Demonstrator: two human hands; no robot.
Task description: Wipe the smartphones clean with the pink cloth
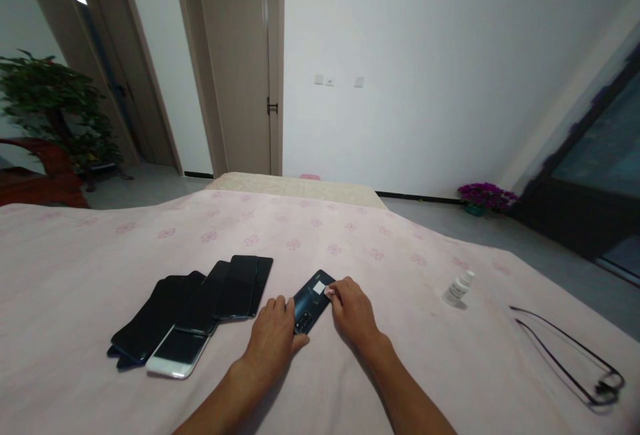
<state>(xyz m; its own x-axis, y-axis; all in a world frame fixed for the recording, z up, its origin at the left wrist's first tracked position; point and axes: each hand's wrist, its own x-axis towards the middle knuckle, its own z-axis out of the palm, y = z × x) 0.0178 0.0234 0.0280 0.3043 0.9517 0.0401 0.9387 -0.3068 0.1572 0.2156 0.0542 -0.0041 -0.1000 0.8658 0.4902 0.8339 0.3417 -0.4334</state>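
A dark blue smartphone (311,301) lies back side up on the bedspread, its camera block towards me and a white sticker (319,287) near its far end. Along the phone's left side, my left hand (273,331) grips it, thumb at the near end. My right hand (355,311) pinches a small pinkish-white wad (329,291), perhaps tissue or cloth, against the phone's back beside the sticker. Left of my hands, several dark phones (155,315) overlap in a spread pile, with a white-framed phone (177,355) at its near edge.
A small white bottle (457,289) stands on the pink flowered bedspread (400,355) to the right. Farther right lie black-framed glasses (565,358), temples extended. Beyond the bed are a closed door (237,75), a leafy plant (55,108) and purple flowers (485,195).
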